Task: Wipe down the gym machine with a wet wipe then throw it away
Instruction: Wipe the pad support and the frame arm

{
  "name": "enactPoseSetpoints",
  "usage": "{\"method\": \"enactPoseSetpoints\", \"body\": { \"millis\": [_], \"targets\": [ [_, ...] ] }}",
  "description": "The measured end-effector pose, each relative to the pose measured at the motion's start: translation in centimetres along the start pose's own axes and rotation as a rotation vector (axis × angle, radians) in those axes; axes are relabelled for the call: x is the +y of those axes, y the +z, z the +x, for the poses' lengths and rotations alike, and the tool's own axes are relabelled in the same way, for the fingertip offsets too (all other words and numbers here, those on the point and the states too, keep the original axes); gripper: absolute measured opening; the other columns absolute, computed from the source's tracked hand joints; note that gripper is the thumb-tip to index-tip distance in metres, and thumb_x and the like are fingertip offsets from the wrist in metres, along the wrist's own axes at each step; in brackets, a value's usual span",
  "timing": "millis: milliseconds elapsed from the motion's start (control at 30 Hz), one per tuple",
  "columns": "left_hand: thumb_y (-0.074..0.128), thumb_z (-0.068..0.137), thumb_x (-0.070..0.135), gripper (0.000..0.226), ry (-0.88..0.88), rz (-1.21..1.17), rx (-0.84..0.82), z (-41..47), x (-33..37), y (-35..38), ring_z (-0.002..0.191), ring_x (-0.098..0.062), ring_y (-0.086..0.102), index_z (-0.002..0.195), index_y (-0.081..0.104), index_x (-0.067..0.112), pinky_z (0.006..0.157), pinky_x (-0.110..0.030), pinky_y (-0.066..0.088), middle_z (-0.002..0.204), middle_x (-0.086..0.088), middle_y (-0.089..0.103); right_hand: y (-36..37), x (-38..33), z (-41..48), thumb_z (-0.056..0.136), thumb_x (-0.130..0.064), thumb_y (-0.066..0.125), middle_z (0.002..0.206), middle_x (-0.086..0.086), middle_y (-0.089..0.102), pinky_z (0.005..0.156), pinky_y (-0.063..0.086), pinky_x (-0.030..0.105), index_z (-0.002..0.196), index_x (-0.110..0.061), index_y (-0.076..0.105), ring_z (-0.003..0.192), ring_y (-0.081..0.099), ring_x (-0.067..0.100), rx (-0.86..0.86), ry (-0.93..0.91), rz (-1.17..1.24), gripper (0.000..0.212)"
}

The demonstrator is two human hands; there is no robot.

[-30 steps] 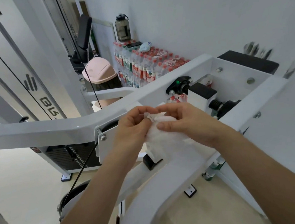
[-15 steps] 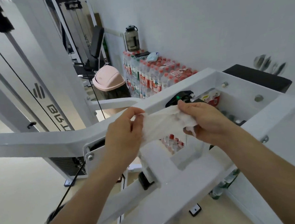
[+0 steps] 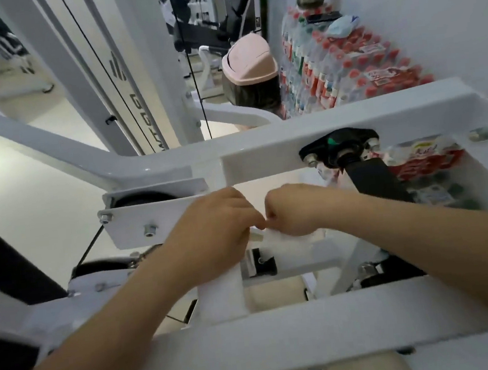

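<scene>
Currently, a person is reaching both bare arms into the white frame of a gym machine [image 3: 292,139], with the two hands meeting knuckles-up just below its upper crossbar. The left hand [image 3: 214,234] is curling its fingers inward and the right hand [image 3: 295,210] is doing the same, so that the fingertips are touching at the middle, where both are pinching a white wet wipe [image 3: 286,247]. The wipe is hanging in a crumpled fold under the right hand, in front of a lower white part of the frame; motion blur is making its edges hard to tell from the paint behind it. Just left of the hands, a white pulley plate [image 3: 151,219] with bolts is showing a black wheel behind it. To the upper right of the right hand, a black bearing mount [image 3: 339,147] is sitting bolted onto the crossbar. Beyond the machine, a pink-lidded bin [image 3: 248,63] is standing on the floor next to stacked packs of red-capped water bottles [image 3: 345,69] against the white wall. A thin black cable [image 3: 194,71] is running down in front of the bin.
</scene>
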State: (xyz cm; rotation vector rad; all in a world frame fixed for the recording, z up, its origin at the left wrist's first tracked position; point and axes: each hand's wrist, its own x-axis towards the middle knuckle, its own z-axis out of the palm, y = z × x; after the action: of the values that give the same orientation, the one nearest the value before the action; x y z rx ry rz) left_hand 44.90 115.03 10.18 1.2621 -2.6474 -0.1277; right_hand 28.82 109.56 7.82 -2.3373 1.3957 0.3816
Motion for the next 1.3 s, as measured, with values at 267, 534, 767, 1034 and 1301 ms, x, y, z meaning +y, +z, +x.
{"method": "enactPoseSetpoints", "body": {
  "millis": [267, 534, 767, 1034, 1301],
  "targets": [
    [0.029, 0.071, 0.021, 0.042, 0.049, 0.052, -0.114, 0.4, -0.5, 0.2, 0.078, -0.021, 0.056, 0.069, 0.071, 0.020, 0.066, -0.036, 0.049, 0.067, 0.007, 0.067, 9.1, 0.1, 5.6, 0.090, -0.014, 0.050, 0.088, 0.014, 0.061, 0.069, 0.044, 0.034, 0.067, -0.020, 0.042, 0.075, 0.049, 0.023, -0.182, -0.085, 0.090, 0.026],
    [0.043, 0.090, 0.027, 0.025, 0.091, 0.186, -0.442, 2.0, 0.1, -0.8, 0.090, -0.017, 0.049, 0.094, 0.068, 0.029, 0.084, -0.033, 0.042, 0.086, 0.004, 0.061, 6.6, 1.1, 4.9, 0.085, -0.020, 0.071, 0.100, 0.007, 0.061, 0.092, 0.051, 0.037, 0.106, -0.008, 0.068, 0.099, 0.060, 0.024, -0.246, 0.043, 0.148, 0.024],
    [0.051, 0.084, 0.022, 0.025, 0.063, 0.304, -0.663, 4.3, 1.1, -1.2, 0.064, -0.017, 0.049, 0.061, 0.043, 0.023, 0.078, -0.034, 0.046, 0.064, 0.005, 0.048, 8.8, 2.3, 5.6, 0.091, -0.017, 0.066, 0.083, 0.002, 0.055, 0.084, 0.048, 0.033, 0.110, -0.010, 0.063, 0.087, 0.052, 0.020, -0.279, 0.120, 0.147, 0.021],
    [0.051, 0.082, 0.010, 0.018, 0.029, 0.342, -0.653, 6.2, 1.4, 0.3, 0.053, -0.014, 0.041, 0.066, 0.048, 0.019, 0.051, -0.025, 0.036, 0.066, 0.003, 0.047, 7.4, 4.7, 4.5, 0.096, -0.007, 0.050, 0.121, 0.009, 0.057, 0.087, 0.046, 0.034, 0.127, -0.006, 0.056, 0.111, 0.057, 0.027, -0.392, 0.222, -0.357, 0.031],
    [0.049, 0.086, 0.012, 0.026, 0.032, 0.213, -0.408, 5.2, 0.7, 0.9, 0.080, -0.019, 0.059, 0.101, 0.068, 0.024, 0.066, -0.030, 0.048, 0.090, 0.002, 0.064, 7.5, 4.5, 4.1, 0.097, -0.011, 0.050, 0.125, 0.004, 0.055, 0.084, 0.035, 0.031, 0.124, -0.014, 0.058, 0.115, 0.050, 0.024, -0.319, 0.253, -0.435, 0.028]
  ]
}}
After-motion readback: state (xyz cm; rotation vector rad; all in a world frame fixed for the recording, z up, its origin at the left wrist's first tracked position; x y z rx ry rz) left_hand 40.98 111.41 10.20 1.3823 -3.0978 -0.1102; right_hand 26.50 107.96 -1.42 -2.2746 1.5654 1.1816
